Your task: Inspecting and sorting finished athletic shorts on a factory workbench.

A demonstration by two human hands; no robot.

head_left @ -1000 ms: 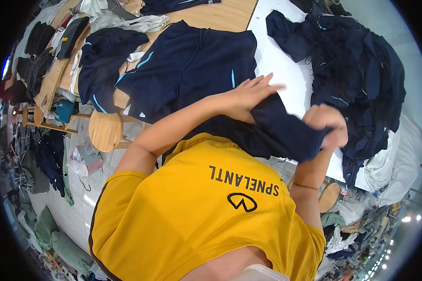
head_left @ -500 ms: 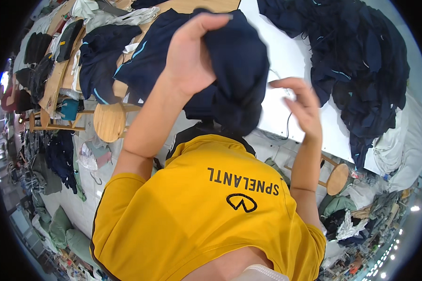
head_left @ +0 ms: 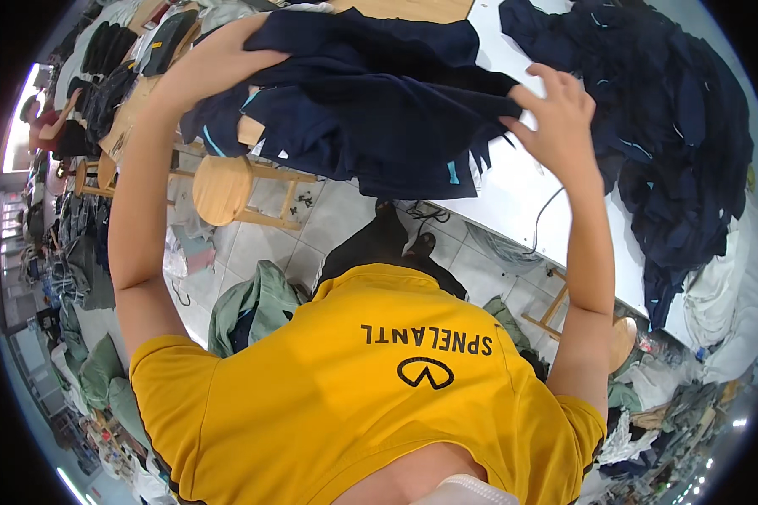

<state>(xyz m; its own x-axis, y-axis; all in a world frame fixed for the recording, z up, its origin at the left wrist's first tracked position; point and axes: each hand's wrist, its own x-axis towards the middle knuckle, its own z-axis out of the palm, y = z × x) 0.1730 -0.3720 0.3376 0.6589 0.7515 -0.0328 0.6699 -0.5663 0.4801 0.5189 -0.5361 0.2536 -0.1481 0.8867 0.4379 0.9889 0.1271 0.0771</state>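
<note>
A dark navy garment (head_left: 379,118) with light blue strips hangs stretched between my two hands over the near side of the table. At its left end, my left hand (head_left: 219,67) grips the cloth, thumb on top; the other fingers are partly hidden. My right hand (head_left: 560,118) pinches the right edge, with thumb and fingers bent around the cloth. The garment's lower edge droops past the table's front edge. Folds hide its exact kind.
A large pile of navy garments (head_left: 665,109) covers the right of the white tabletop (head_left: 514,194). Wooden stools (head_left: 223,189) stand below the table. Green cloth (head_left: 257,303) lies near my left side. A dark cord (head_left: 537,223) hangs at the table edge. Another person (head_left: 50,126) is at far left.
The bunched navy garment has been opened out wide. My left hand has moved left and my right hand up, now holding the cloth's edge. My body has shifted slightly.
</note>
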